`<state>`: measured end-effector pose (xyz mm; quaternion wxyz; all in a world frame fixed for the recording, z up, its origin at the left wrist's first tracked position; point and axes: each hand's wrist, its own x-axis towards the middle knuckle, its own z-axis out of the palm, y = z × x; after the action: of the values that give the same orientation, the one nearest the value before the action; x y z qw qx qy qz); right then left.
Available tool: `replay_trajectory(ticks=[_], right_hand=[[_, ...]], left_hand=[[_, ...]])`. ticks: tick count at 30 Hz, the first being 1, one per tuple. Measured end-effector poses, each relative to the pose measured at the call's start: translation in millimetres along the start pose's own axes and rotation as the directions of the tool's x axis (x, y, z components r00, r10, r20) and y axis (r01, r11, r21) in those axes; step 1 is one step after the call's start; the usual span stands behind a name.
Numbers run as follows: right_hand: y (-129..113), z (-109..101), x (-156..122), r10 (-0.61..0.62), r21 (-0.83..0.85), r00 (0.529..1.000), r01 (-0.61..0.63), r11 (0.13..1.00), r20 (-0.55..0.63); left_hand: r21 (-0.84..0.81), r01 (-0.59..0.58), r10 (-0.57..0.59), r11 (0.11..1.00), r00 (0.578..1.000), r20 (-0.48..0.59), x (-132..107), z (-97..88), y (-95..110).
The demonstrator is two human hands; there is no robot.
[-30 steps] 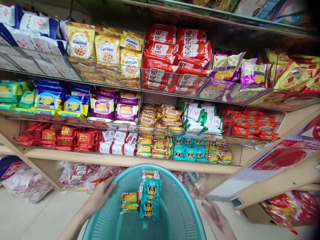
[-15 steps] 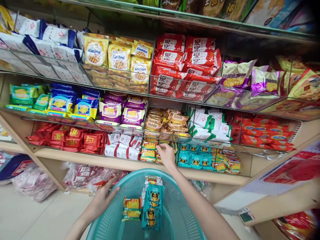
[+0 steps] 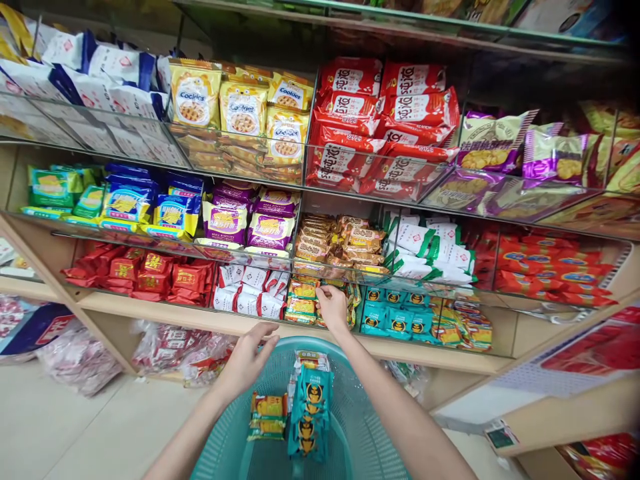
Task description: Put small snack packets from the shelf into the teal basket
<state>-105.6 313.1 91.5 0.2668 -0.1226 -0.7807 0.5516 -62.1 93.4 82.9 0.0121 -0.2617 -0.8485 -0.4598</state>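
Note:
My right hand (image 3: pixel 333 307) reaches into the lowest glass-fronted shelf, its fingers closed on the small yellow-green snack packs (image 3: pixel 303 300) stacked there. My left hand (image 3: pixel 247 360) hovers over the far rim of a teal plastic basket (image 3: pixel 365 433), fingers apart and holding nothing. Inside the basket lie a strip of teal packs with a bee mark (image 3: pixel 309 417) and a yellow-green pack (image 3: pixel 267 415).
Wooden shelves with glass fronts hold rows of snacks: yellow cookie bags (image 3: pixel 243 110), red bags (image 3: pixel 385 120), purple biscuit packs (image 3: pixel 247 223), teal bee packs (image 3: pixel 395 319), red packs (image 3: pixel 140 277). Bagged goods (image 3: pixel 165 347) lie on the tiled floor under the bottom shelf.
My right hand rose from beside the basket to the yellow-green packs on the bottom shelf. My left hand lifted off the basket rim and moved right, toward the shelf.

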Motion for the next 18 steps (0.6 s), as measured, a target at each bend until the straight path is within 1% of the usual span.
replay_trajectory(ticks=[2, 5, 9, 13, 18], right_hand=[[1.7, 0.7, 0.1, 0.011, 0.030, 1.000, -0.010, 1.000, -0.009], [3.1, 1.5, -0.8, 0.025, 0.080, 1.000, -0.023, 0.997, -0.016], [1.3, 0.2, -4.9, 0.038, 0.143, 0.999, -0.036, 0.989, -0.011], [-5.6, -6.5, -11.9, 0.032, 0.189, 0.999, -0.029, 0.981, -0.012], [-16.4, -19.2, -25.3, 0.035, 0.185, 0.999, -0.033, 0.982, -0.010]], left_hand=[[-0.032, -0.037, 0.038, 0.999, 0.999, 0.031, 8.8, 10.0, 8.2], [-0.068, -0.066, 0.070, 0.995, 0.996, 0.049, 20.0, 23.2, 15.5], [-0.108, -0.079, 0.087, 0.991, 0.994, 0.070, 30.5, 32.7, 21.5], [-0.115, -0.094, 0.103, 0.989, 0.992, 0.072, 33.3, 33.3, 23.8], [-0.092, -0.109, 0.116, 0.990, 0.991, 0.064, 26.7, 25.7, 20.7]])
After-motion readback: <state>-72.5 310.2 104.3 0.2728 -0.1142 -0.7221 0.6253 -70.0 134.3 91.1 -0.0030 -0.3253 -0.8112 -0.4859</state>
